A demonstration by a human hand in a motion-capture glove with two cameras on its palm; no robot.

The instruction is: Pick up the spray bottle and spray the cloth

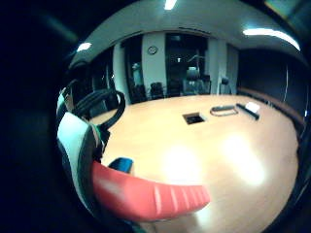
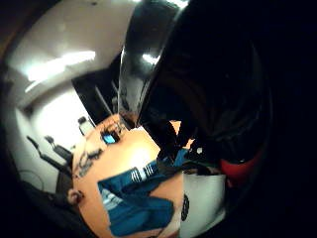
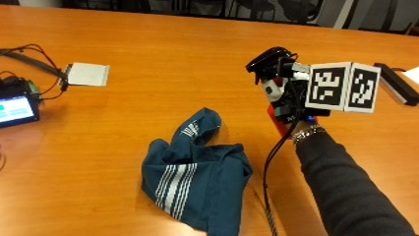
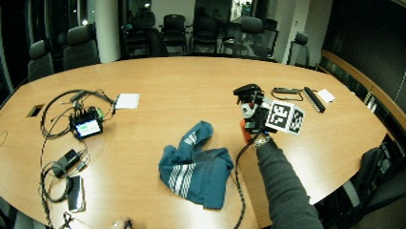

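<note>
A crumpled teal cloth (image 3: pixel 196 182) with white stripes lies on the wooden table (image 3: pixel 164 44), near the front edge. To its right my gloved right hand (image 3: pixel 288 105) grips a spray bottle (image 3: pixel 274 73) upright; the bottle has a black spray head, a white neck and a red lower part. The spray head stands to the right of the cloth and farther back. The little finger side palm view shows the bottle's red part (image 1: pixel 146 194) and white part (image 1: pixel 73 141) close to the palm. In the thumb side palm view the cloth (image 2: pixel 138 203) lies below beside the white bottle (image 2: pixel 203 203).
A small device with a lit screen (image 3: pixel 16 108) and cables sits at the table's left edge, with a white pad (image 3: pixel 87 73) behind it. A black bar (image 3: pixel 396 83) lies at the far right. Office chairs (image 4: pixel 247 28) stand around the far end of the table.
</note>
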